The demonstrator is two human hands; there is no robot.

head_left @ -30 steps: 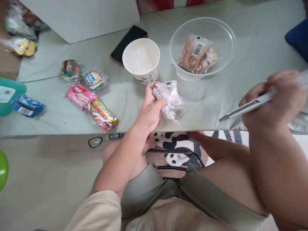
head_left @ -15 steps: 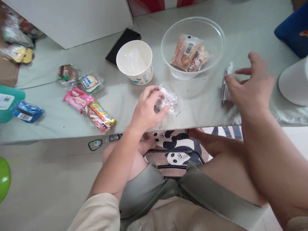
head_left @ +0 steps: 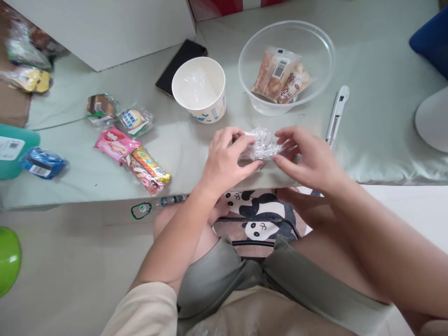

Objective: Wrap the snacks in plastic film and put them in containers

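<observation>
A crumpled bundle of clear plastic wrap [head_left: 263, 143] lies close to the table's front edge, between my two hands. My left hand [head_left: 227, 161] curls round its left side, thumb in front and fingers behind. From the right, my right hand [head_left: 310, 156] has its bent fingers and thumb on the bundle's right end, with some wrap between them. Right of that hand a white utility knife [head_left: 338, 114] lies on the cloth. Behind the bundle stand a white paper cup [head_left: 210, 112] with clear plastic inside and a clear plastic bowl [head_left: 271, 108] holding packaged snacks [head_left: 273, 74].
To the left lie several wrapped snacks, among them a pink packet [head_left: 115, 143] and a blue packet [head_left: 44, 162] by a green container [head_left: 14, 151]. A black phone [head_left: 180, 65] rests behind the cup. A white cylindrical object [head_left: 434, 119] stands at the far right.
My right hand has come left from beside the utility knife to the plastic wrap. Wrap that lay under my right wrist is gone from there, and the bundle looks larger. My left hand stays at it.
</observation>
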